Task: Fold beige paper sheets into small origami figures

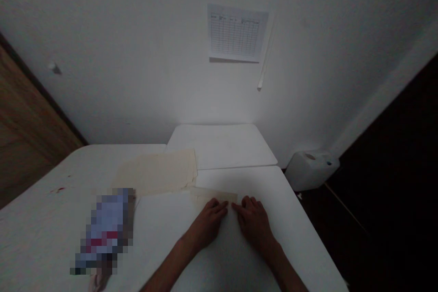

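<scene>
A thin beige strip [215, 195], cloth or paper, lies flat on the white table in front of me. My left hand [212, 221] has its fingers curled and pinched at the strip's near edge. Just to the right, my right hand [252, 219] is also closed, its index fingertip at the strip's right end. The two hands' fingertips are a small gap apart. A larger beige sheet [157, 172] of similar look lies to the left, and its lower right corner meets the strip. What is under my fingers is hidden.
The white table [294, 242] has a raised white panel [222, 143] at the wall. A pixelated blue-and-red item [107, 223] lies at left. A white plastic container [310, 171] stands on the floor at right. A printed chart [237, 32] hangs on the wall.
</scene>
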`<state>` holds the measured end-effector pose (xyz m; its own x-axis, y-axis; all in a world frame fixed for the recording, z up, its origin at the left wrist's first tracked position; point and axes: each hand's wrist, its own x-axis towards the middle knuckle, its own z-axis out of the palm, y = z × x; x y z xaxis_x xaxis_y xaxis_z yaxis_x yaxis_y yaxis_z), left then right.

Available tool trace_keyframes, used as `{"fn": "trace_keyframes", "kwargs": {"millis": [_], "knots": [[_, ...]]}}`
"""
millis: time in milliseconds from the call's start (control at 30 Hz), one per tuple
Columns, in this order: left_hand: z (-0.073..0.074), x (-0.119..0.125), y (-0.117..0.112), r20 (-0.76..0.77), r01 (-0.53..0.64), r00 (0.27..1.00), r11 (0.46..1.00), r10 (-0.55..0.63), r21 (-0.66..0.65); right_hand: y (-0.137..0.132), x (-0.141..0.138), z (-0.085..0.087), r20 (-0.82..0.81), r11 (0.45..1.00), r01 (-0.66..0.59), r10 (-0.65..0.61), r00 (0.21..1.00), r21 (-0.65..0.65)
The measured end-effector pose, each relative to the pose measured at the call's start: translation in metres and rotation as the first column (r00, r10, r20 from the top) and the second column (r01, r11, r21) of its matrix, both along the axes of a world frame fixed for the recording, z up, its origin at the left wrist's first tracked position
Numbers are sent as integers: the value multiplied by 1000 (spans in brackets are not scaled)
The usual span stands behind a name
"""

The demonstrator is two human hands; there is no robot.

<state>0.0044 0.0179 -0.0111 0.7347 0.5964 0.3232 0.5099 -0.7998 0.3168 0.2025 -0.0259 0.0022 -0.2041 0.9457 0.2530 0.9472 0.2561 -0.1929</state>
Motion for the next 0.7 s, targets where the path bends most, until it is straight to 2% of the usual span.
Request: {"fn": "trace_keyframes", "kwargs": {"millis": [200,467,700], "knots": [[3,1,-1,-30,-10,999,1000,10,-7,0,1,0,-28,999,42,-42,999,5],[-1,0,-1,4,-10,1000,1000,10,-16,2,-1,-5,-54,991,-132,131,990,-25],[7,-1,-1,62,40,997,999,-38,-37,2,-2,-3,-53,996,-89,88,995,-12]]}}
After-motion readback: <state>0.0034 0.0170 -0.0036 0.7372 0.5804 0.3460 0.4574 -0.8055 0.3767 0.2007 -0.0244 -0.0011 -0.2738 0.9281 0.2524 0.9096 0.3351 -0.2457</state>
